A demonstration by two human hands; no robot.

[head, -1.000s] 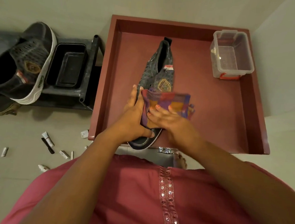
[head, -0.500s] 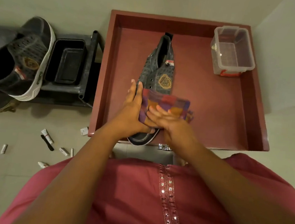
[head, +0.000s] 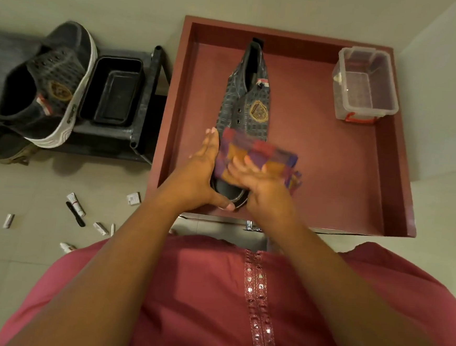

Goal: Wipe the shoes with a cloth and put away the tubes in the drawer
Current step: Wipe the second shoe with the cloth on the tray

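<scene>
1. Nearest the camera: a person's torso in a pink-red garment (head: 210,308) with a vertical strip of small shiny squares stitched down the front. Both bare forearms reach forward from it to the drawer.
2. The drawer (head: 400,192) is the landmark: a wide, square, shallow box, matt maroon, with plain upright walls and a metal handle (head: 252,225) at its near edge.
3. Left hand (head: 199,176): at the drawer's near-left, fingers straight and laid flat along the left flank of the shoe, thumb spread round the toe. The hand braces the shoe without curling round it.
4. Right hand (head: 263,189): just right of the left hand, fingers extended, palm pressing the cloth down onto the shoe's forepart.
5. Cloth (head: 260,159): a folded soft fabric in purple, orange and red checks, lying across the shoe, its loose edge overhanging to the right.
6. Shoe (head: 250,103): lies lengthwise in the drawer's left-centre, dark toe towards the person, heel by the far wall. Grey grid-textured upper, gold shield badge, dark smooth toe cap.
7. Clear plastic box (head: 364,85): rectangular, ribbed floor, red clip, in the drawer's far-right corner.
8. Tubes (head: 75,204): small white cylinders, scattered on the pale tiled floor left of the drawer's near corner, beside a black stick and a small white carton (head: 133,198).
9. Second shoe (head: 51,85): further left of the drawer, white ridged sole, tilted on a dark rack (head: 144,106) beside a black rectangular tray (head: 113,90).
</scene>
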